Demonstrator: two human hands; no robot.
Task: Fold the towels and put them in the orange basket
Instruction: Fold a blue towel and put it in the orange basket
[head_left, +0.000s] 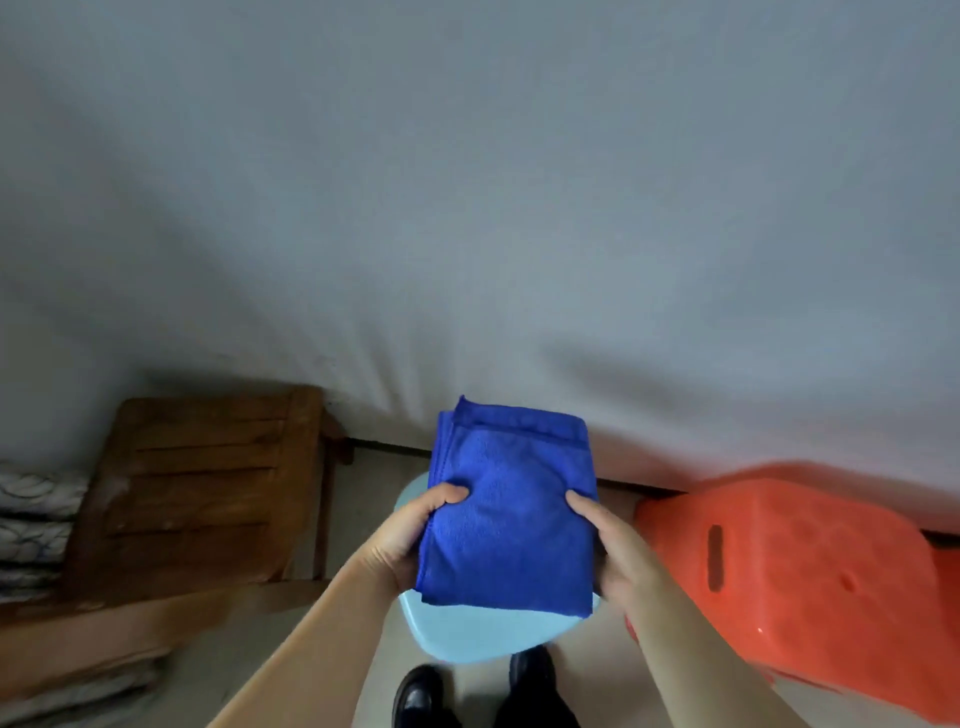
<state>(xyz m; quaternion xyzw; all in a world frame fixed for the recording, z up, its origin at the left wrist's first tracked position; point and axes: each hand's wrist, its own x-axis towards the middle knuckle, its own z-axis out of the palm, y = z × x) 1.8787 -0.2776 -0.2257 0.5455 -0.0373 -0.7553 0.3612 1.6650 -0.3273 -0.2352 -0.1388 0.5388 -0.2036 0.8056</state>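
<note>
now both hands are gripping one folded blue towel (511, 512), held up over a light blue stool (483, 631). left hand (410, 535) is pinching its left edge, thumb on top; right hand (615, 545) is pinching the right edge the same way. folding is looking done, so the carry step is on. orange basket (789, 577) is sitting just to the right; next move likely calls for swinging right and lowering it in flat.
</note>
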